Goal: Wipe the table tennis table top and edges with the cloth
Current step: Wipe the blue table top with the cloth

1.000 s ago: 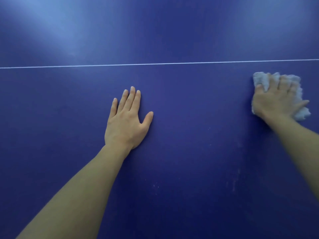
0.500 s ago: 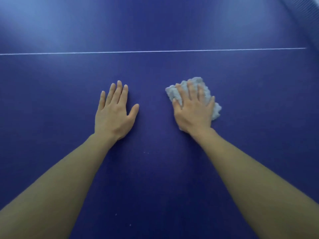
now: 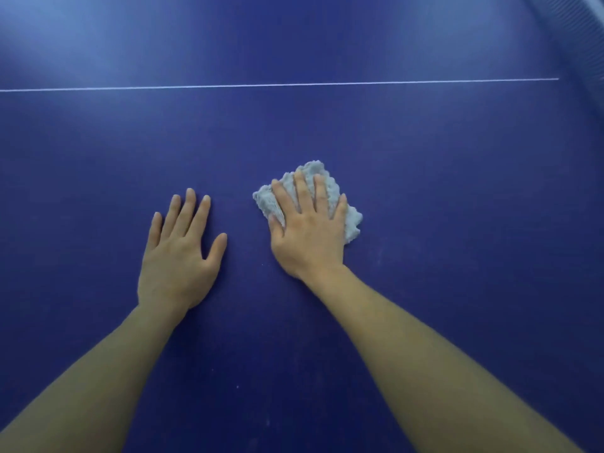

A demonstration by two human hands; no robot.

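Observation:
The dark blue table tennis table top (image 3: 425, 191) fills the view, with a thin white line (image 3: 294, 84) running across its far part. A crumpled white cloth (image 3: 351, 220) lies on the table right of centre. My right hand (image 3: 307, 230) presses flat on the cloth with straight, spread fingers, covering most of it. My left hand (image 3: 178, 253) rests flat on the bare table to the left of the cloth, fingers straight, a small gap between the two hands.
The net (image 3: 578, 31) runs along the table's end at the top right corner. Small pale specks and faint smears dot the surface near my forearms and right of the cloth.
My right hand slid the cloth from the far right leftward to beside my left hand, then a little nearer to me. The left hand stayed flat on the table.

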